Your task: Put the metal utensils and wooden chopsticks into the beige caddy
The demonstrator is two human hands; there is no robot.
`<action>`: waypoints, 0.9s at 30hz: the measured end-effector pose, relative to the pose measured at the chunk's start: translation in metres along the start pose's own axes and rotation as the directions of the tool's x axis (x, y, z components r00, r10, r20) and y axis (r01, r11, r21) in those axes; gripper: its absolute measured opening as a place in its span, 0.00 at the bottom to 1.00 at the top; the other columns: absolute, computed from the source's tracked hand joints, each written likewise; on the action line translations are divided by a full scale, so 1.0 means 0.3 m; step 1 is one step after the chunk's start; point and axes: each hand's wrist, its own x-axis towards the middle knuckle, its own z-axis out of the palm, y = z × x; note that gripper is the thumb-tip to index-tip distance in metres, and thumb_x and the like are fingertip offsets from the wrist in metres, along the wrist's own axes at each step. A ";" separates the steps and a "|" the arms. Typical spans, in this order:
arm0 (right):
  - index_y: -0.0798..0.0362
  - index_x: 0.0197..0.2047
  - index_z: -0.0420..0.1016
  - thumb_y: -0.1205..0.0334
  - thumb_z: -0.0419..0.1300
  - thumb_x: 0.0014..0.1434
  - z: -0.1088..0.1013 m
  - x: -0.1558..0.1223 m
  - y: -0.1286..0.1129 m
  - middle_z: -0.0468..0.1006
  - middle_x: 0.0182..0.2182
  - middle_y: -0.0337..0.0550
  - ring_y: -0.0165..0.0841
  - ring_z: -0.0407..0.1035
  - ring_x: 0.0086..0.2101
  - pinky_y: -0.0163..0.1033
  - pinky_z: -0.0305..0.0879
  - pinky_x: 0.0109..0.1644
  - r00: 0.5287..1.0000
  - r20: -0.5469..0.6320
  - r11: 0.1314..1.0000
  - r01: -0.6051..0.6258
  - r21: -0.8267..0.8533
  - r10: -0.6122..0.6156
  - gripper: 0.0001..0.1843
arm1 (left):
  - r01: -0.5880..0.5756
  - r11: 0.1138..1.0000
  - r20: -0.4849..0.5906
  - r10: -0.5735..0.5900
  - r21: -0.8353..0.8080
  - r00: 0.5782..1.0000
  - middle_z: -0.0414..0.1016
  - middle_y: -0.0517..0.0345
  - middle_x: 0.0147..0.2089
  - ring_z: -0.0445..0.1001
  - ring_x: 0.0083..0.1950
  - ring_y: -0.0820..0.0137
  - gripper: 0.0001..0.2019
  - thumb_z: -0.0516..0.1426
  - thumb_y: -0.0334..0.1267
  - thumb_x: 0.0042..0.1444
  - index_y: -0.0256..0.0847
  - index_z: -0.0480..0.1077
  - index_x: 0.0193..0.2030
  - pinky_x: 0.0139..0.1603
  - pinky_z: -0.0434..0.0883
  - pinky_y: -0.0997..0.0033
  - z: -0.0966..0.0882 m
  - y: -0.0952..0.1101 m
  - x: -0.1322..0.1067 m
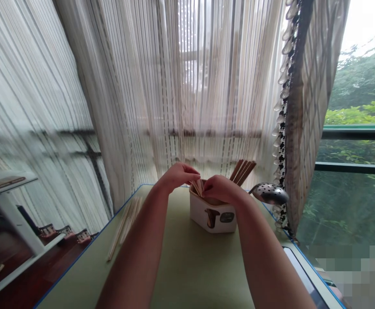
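A white box (pixel 213 216) with a brown printed picture on its front stands on the table. Over its left part, my left hand (pixel 182 175) pinches the upper end of some thin pale wooden sticks (pixel 198 187). My right hand (pixel 221 189) reaches across the box's rim, its fingers closed on the same sticks; the exact grip is partly hidden. Dark brown chopsticks (pixel 243 172) lean out of the box behind my right hand. A metal slotted ladle (pixel 269 193) sticks out to the right, its handle hidden behind my right forearm.
More thin pale sticks (pixel 126 225) lie loose on the green table (pixel 187 274), left of my left forearm. A tablet-like device (pixel 303 274) rests at the right edge. Striped curtains (pixel 190 107) hang behind the table, and a white side stand (pixel 16 223) is at the left.
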 end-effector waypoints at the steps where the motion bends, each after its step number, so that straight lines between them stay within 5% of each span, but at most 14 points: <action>1: 0.50 0.31 0.80 0.57 0.62 0.46 0.000 0.000 0.002 0.75 0.22 0.37 0.27 0.64 0.23 0.31 0.52 0.26 1.000 -0.001 1.000 0.003 0.006 -0.003 0.09 | -0.005 0.999 -0.003 0.005 0.031 1.000 0.77 0.50 0.28 0.73 0.28 0.70 0.12 0.63 0.40 0.40 0.35 0.77 0.32 0.29 0.70 0.71 -0.002 0.003 -0.003; 8: 0.51 0.32 0.79 0.60 0.61 0.47 0.003 0.001 -0.001 0.77 0.25 0.38 0.28 0.67 0.26 0.31 0.55 0.28 0.997 -0.077 0.999 0.008 0.034 -0.006 0.09 | -0.071 0.966 -0.070 0.091 0.247 0.993 0.76 0.53 0.27 0.71 0.27 0.71 0.12 0.61 0.40 0.42 0.35 0.76 0.32 0.27 0.67 0.74 -0.011 0.045 -0.031; 14: 0.50 0.33 0.79 0.63 0.59 0.48 0.009 0.002 0.002 0.78 0.28 0.38 0.29 0.68 0.28 0.31 0.57 0.31 0.999 -0.008 0.998 0.036 0.045 -0.036 0.09 | -0.108 0.901 -0.039 0.137 0.419 0.990 0.76 0.55 0.28 0.71 0.29 0.72 0.12 0.58 0.42 0.45 0.37 0.76 0.35 0.26 0.65 0.75 -0.012 0.063 -0.050; 22: 0.50 0.33 0.79 0.60 0.59 0.48 -0.009 -0.014 -0.002 0.78 0.26 0.38 0.29 0.67 0.27 0.31 0.56 0.29 0.999 0.013 0.999 0.029 0.032 -0.030 0.09 | 0.004 0.882 0.106 -0.062 0.472 0.992 0.75 0.55 0.26 0.70 0.25 0.73 0.12 0.59 0.39 0.42 0.35 0.76 0.33 0.24 0.66 0.77 -0.026 0.079 -0.066; 27: 0.51 0.34 0.78 0.59 0.59 0.49 -0.003 -0.002 -0.001 0.78 0.28 0.38 0.28 0.68 0.27 0.30 0.57 0.30 0.997 -0.055 0.992 0.063 0.108 -0.057 0.09 | 0.066 0.852 0.008 -0.082 0.519 0.997 0.74 0.54 0.24 0.71 0.24 0.73 0.10 0.57 0.39 0.43 0.34 0.75 0.29 0.22 0.66 0.77 -0.009 0.063 -0.049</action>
